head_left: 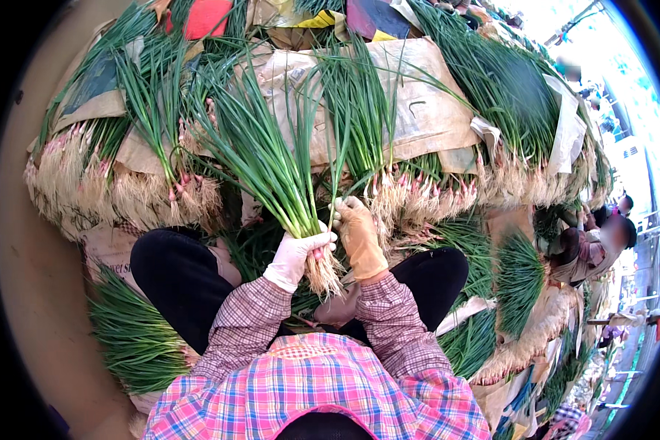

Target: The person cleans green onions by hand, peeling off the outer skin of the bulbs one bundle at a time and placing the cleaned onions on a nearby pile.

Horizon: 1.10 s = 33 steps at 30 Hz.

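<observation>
My left hand (295, 259), in a white glove, is wrapped round a bunch of spring onions (275, 172) just above the pinkish bulbs. Their long green leaves fan up and to the left, and pale stringy roots (321, 274) hang below the fist. Close beside it, my right hand (362, 238) wears a tan glove and has its fingertips pinched on a single spring onion (342, 150), whose thin leaf rises between the bunch and a loose pile of spring onions (356, 110). The lower end of that stalk is partly hidden by the fingers.
Stacked spring onions with roots outward (447, 192) form a bank ahead, partly under brown paper sheets (429, 103). More bundles lie by my left knee (136, 334) and at the right (519, 282). A bare brown floor (48, 293) runs along the left. Another person (592, 253) sits at far right.
</observation>
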Available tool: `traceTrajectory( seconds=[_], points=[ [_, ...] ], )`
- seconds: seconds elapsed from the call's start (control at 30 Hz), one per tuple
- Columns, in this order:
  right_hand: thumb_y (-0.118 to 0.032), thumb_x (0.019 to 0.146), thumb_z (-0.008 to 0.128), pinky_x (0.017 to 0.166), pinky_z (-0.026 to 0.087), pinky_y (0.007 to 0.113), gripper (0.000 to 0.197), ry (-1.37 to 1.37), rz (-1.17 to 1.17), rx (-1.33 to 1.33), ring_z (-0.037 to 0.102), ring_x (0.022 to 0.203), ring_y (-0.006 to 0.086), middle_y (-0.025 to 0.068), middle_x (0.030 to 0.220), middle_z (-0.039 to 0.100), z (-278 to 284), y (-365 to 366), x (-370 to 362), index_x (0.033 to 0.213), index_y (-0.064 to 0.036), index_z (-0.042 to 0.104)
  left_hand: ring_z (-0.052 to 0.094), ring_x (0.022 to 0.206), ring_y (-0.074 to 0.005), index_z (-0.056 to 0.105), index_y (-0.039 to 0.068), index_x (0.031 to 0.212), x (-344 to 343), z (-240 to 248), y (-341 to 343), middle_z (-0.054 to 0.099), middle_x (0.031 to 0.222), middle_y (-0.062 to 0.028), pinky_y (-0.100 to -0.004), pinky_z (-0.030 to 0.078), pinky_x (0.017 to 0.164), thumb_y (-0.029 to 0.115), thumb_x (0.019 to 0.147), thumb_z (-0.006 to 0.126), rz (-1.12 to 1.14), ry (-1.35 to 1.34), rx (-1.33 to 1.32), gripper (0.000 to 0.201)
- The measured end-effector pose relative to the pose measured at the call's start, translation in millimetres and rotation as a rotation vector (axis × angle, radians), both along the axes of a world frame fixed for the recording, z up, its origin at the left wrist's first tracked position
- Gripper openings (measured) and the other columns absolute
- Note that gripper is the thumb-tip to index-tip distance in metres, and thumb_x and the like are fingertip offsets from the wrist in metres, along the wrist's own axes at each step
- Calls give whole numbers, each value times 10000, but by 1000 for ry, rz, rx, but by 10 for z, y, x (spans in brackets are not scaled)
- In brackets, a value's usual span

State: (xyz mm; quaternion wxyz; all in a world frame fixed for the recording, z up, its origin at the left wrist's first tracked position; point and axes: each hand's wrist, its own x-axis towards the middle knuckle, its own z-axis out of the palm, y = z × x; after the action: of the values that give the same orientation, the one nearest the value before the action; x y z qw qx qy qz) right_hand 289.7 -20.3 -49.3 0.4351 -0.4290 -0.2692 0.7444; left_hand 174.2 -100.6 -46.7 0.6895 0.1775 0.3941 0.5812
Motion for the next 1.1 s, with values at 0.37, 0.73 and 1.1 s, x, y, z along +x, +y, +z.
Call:
traceTrajectory(
  seconds=[0.37, 0.73, 1.1],
  points=[
    [-192, 819, 610, 703, 472, 339, 132, -1150, 291, 822, 592, 733, 252, 91, 834, 599, -219, -15, 28, 874, -72, 605, 578, 568, -117, 548, -7, 992, -128, 8, -67, 614, 764, -78, -196, 453, 494, -19, 753, 638, 68, -78, -97, 255],
    [-238, 807, 649, 595, 437, 237, 213, -797, 171, 448, 517, 627, 88, 24, 710, 576, 129, -88, 451, 775, -33, 602, 621, 866, -204, 538, -23, 1069, 12, 8, 72, 617, 1046, -141, -326, 510, 808, 8, 802, 558, -38, -203, 27, 269],
    [-128, 889, 557, 526, 438, 141, 148, 242, -32, -152, 502, 604, 42, 21, 828, 616, -183, 54, 9, 982, -14, 577, 491, 527, -67, 593, -32, 933, 22, 139, -7, 576, 690, -31, -174, 416, 520, 77, 806, 606, -76, 6, 14, 168]
  ],
)
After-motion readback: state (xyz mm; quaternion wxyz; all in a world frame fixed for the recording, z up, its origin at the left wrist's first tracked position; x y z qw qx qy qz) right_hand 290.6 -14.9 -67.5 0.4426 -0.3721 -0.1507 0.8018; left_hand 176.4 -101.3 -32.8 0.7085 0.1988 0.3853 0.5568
